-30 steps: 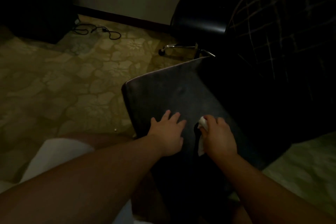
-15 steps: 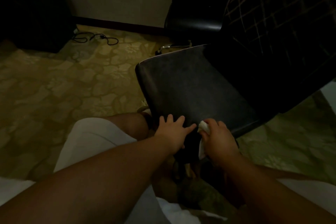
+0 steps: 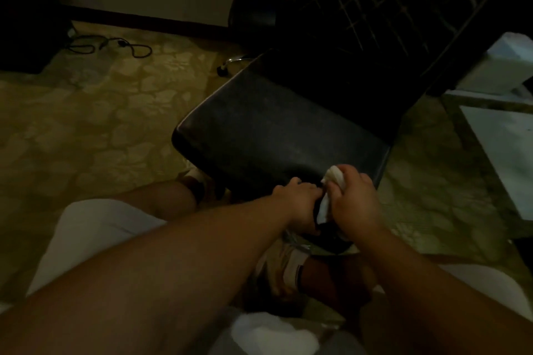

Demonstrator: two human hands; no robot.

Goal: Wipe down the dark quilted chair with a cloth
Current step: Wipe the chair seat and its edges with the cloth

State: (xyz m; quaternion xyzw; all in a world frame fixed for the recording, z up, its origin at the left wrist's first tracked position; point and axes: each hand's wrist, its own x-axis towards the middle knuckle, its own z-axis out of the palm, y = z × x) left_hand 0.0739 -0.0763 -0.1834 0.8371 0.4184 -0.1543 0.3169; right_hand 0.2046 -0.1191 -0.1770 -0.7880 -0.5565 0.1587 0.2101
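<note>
The dark chair with its smooth black padded seat [image 3: 277, 135] and quilted, stitched backrest [image 3: 383, 8] stands on the patterned yellow-green carpet [image 3: 95, 130], directly in front of the seated person. The small white crumpled cloth [image 3: 334, 179] is at the seat's front edge, bunched in the right hand [image 3: 353, 202], whose grip is curled around it. The left hand [image 3: 300, 204] reaches just beside it at the same edge; its fingers bend over and under the lip, apparently steadying the seat, though the dim light leaves it unclear whether that grip truly clasps anything.

The likely troubles: the cloth is wadded so small that each pass probably covers little, leaving streaks or missed patches. The chair seems to stand on castors, so a firm push may roll it away if the left hand slips. The backrest's stitched grooves look apt to hold dust, and the darkness makes missed spots hard to notice.
</note>
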